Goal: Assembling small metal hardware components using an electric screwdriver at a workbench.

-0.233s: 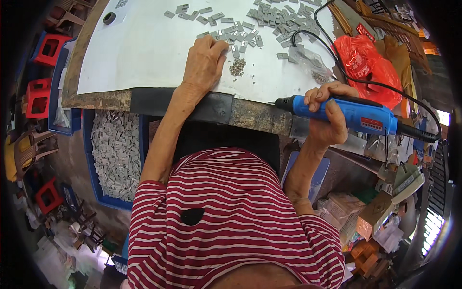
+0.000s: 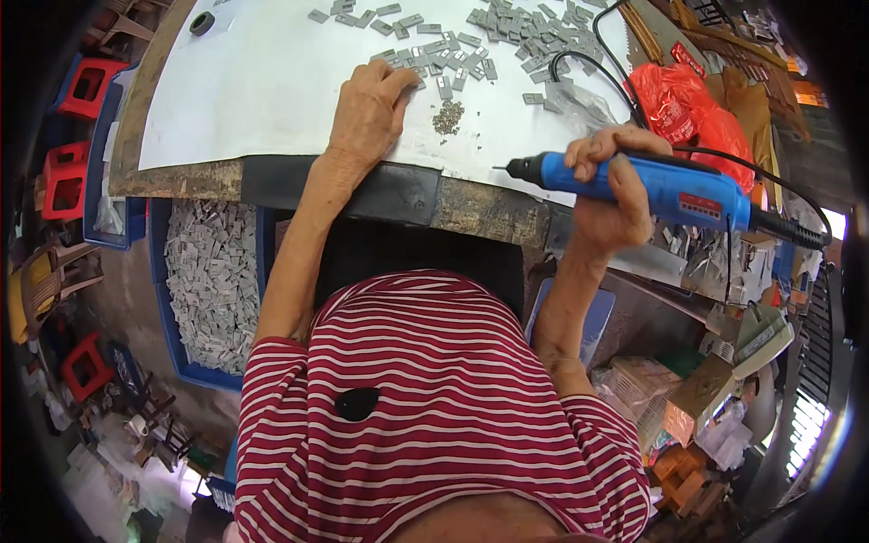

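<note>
In the head view, we have our left hand (image 2: pixel 367 113) over the table (image 2: pixel 206 183), with its worn, brownish near edge, fingers curled and drawn together at the near side of a loose cluster of small, flat, grey rectangular pieces (image 2: pixel 444 60). We cannot tell whether the thumb and index finger pinch one of them. Our right hand (image 2: pixel 620 195) is wrapped firmly around the thick blue body of a power screwdriver (image 2: pixel 683 192) with a black nose. We hold it nearly level, its thin bit pointing left toward our other hand, above the table's near edge.

Between our hands, nearer the left one, a little heap of tiny brass-coloured screws (image 2: pixel 447 118) sits on a large white sheet (image 2: pixel 244 100), with a few screws strayed beside it. Beyond our right hand we see a denser pile of similar grey pieces (image 2: pixel 529 36), a crumpled clear plastic bag (image 2: pixel 579 109) and a shiny red plastic bag (image 2: pixel 724 140). A black cable (image 2: pixel 810 204) leaves the rear of the screwdriver, to the right of our right hand. Well to the left of our left hand, lower than the tabletop, a rectangular blue plastic bin (image 2: pixel 160 240) is filled with more grey pieces.
</note>
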`<state>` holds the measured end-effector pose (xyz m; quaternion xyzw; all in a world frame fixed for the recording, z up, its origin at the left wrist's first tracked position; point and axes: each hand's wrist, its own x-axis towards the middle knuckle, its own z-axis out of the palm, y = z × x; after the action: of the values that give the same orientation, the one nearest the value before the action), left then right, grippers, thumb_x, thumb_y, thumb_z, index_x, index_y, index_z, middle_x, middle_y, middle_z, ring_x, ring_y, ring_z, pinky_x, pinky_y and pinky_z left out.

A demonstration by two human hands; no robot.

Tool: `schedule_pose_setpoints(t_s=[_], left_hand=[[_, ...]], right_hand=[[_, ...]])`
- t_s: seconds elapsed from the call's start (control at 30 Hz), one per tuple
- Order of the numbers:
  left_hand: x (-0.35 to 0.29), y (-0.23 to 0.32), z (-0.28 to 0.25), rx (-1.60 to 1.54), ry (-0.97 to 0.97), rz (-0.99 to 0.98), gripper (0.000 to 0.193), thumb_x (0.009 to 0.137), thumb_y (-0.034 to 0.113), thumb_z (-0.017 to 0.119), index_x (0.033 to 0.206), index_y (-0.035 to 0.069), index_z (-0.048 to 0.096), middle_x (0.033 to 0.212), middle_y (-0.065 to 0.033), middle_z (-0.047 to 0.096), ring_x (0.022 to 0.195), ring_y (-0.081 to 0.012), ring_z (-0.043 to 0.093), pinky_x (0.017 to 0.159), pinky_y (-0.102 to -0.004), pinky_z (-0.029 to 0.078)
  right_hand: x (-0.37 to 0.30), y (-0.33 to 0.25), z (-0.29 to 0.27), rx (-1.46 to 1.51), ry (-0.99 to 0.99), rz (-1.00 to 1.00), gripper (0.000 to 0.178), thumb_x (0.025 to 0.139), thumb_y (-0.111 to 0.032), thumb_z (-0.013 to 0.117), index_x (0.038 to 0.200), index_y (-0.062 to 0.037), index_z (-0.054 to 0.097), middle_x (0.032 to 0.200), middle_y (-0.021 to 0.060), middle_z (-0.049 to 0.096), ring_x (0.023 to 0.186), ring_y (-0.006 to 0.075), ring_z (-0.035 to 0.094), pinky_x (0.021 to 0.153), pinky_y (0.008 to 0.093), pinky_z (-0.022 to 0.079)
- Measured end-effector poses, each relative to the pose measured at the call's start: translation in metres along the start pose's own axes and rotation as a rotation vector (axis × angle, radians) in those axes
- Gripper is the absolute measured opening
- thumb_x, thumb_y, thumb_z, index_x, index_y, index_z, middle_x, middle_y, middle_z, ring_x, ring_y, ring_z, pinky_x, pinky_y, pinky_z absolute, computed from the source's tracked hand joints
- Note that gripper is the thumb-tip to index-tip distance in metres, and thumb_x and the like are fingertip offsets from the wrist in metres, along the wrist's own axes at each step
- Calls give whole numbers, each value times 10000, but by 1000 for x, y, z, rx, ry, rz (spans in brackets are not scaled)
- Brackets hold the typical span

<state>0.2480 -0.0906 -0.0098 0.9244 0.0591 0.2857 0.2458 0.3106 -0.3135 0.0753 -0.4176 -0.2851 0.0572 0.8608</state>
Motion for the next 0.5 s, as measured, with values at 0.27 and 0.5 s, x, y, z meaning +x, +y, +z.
schedule_pose_setpoints(t_s=[0.27, 0.5], left_hand=[[-8, 6, -16, -115, -60, -52, 206, 759, -21, 556, 954, 36, 589, 891, -123, 551, 823, -266, 536, 690, -322, 442], [-19, 22, -21, -192, -44, -67, 207, 760, -9, 536, 961, 11, 583, 898, -119, 550, 799, -242, 549, 692, -302, 448]], right_hand=[[7, 19, 9, -135, -69, -35, 259, 762, -19, 470, 1019, 18, 469, 779, 159, 521, 594, 197, 496, 640, 392, 432], [5, 24, 9, -174, -50, -23, 254, 769, -26, 490, 1018, 21, 474, 768, 155, 523, 587, 199, 498, 626, 394, 434]])
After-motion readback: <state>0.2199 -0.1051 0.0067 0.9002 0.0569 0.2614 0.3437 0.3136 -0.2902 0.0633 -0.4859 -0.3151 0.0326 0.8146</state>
